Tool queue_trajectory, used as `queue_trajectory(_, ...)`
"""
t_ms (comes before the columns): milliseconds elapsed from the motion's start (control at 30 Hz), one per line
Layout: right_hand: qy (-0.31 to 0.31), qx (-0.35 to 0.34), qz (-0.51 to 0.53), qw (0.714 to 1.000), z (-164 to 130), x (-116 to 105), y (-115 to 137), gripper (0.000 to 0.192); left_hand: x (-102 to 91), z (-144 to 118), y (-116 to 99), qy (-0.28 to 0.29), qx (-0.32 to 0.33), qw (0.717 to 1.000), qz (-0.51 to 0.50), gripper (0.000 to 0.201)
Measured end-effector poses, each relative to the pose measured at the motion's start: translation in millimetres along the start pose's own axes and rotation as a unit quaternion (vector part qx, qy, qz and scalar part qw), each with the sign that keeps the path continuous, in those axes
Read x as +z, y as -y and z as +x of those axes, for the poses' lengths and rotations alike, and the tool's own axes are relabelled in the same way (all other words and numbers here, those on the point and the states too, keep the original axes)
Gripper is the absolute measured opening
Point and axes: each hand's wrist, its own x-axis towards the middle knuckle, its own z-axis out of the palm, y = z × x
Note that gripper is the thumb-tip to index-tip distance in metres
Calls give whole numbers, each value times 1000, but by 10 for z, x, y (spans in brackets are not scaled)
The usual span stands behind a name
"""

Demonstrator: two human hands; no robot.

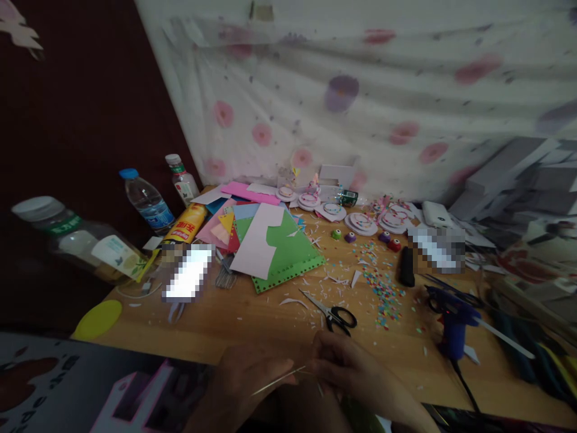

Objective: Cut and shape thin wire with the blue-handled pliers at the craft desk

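Golden strand (274, 383), thin and wire-like, is held at the bench's (252, 319) near edge, apparently close to the body for fine control. The left hand (256, 376) grips it between thumb and fingers; the right hand (345, 370) is curled closed and appears to pinch its other end, likely to steady it. Just beyond lie black-handled scissors (332, 314), open slightly and within easy reach. Farther back, a white paper cutout (258, 243) overlaps a green sheet (297, 255), with colored confetti (385, 294) scattered to the right. A blue glue gun (454, 334) rests at far right, probably to keep its nozzle and cord clear.
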Motion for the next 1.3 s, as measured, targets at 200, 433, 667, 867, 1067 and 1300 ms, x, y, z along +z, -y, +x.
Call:
queue_trajectory(200,-32,-6,-15,999,30,25,30,34,62,-6,28,-107,81,990,53,21)
queue_trajectory(433,-24,-12,-23,999,-4,12,99,37,-14,72,-104,-207,126,966,89,22)
queue_trajectory(667,-25,-11,19,999,2,34,86,40,34,66,-18,-242,147,956,73,20)
queue_trajectory(867,-74,-51,-33,995,-17,41,48,17,-41,143,-76,-254,165,950,72,19)
queue_trajectory(1067,-123,-66,-158,978,-90,57,200,8,-97,186,-114,-261,166,948,70,18)
queue_trajectory(1300,-161,-68,-300,938,-155,89,445,13,-45,122,-134,-213,20,974,-68,8)
